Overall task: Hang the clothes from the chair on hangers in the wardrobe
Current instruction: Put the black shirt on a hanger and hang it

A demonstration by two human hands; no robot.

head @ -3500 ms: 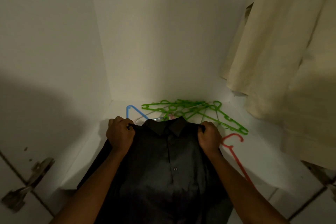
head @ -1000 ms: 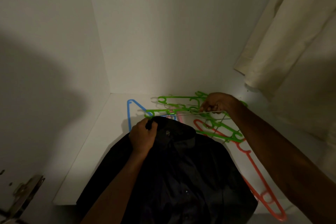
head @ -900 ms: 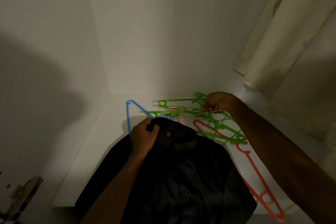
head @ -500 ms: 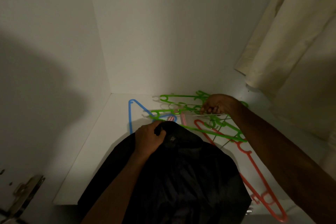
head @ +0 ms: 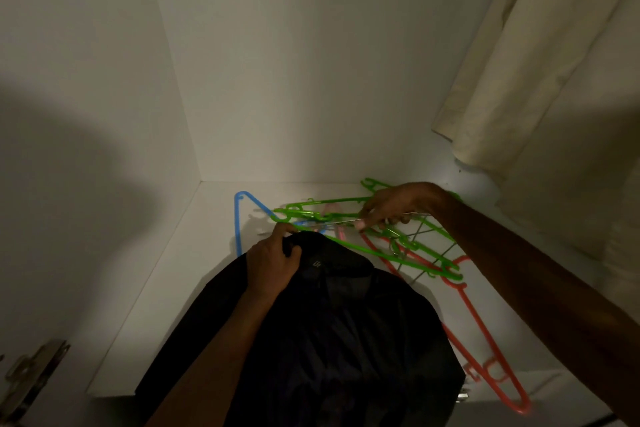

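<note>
Black shirt (head: 346, 329) gripped by left hand (head: 273, 263); right hand (head: 398, 206) pinches wire hanger (head: 332, 224).

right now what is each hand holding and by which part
The left hand grips the black shirt at its collar. The right hand pinches a thin wire hanger by its straight bar, in the pile of hangers.

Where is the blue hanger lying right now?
In the head view, the blue hanger lies on the wardrobe shelf, left of the green hangers, just beyond the left hand.
</note>
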